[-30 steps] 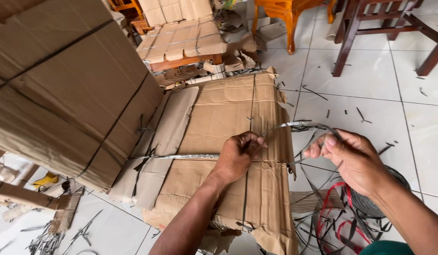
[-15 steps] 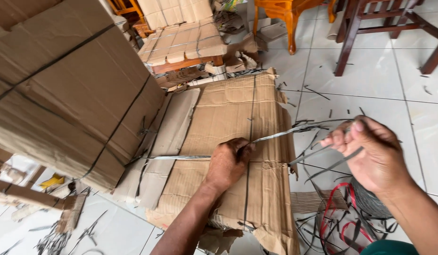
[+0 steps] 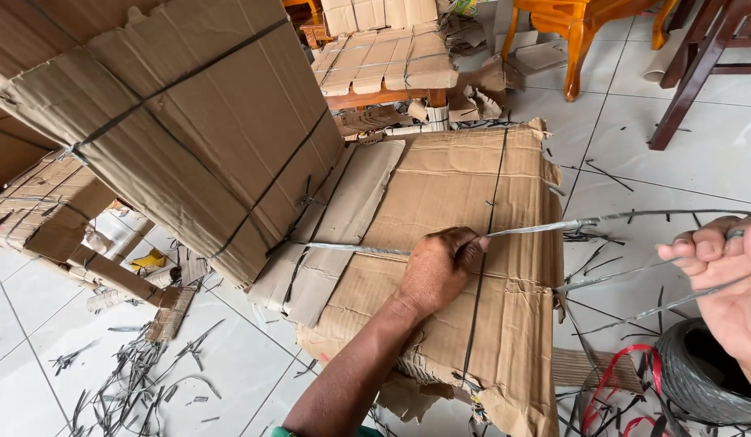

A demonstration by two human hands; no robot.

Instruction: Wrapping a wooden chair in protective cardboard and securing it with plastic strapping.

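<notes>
The left hand [image 3: 440, 267] rested on top of the flat cardboard bundle [image 3: 440, 202], its fingers curled together and pinching the grey strap [image 3: 545, 227] where it crossed the dark band [image 3: 482, 267] running lengthwise down the bundle. From that pinch the strap ran taut to the right, off the bundle's edge, to the right hand [image 3: 727, 279] at the frame's edge. The right hand's fingers were closed around the strap, thumb pressed over it, with loose strap ends trailing below. A grey strap coil [image 3: 699, 372] sat on the tiled floor [image 3: 699, 146] just beneath that hand. A larger strapped package [image 3: 189, 121] leaned beside the bundle on the left.
</notes>
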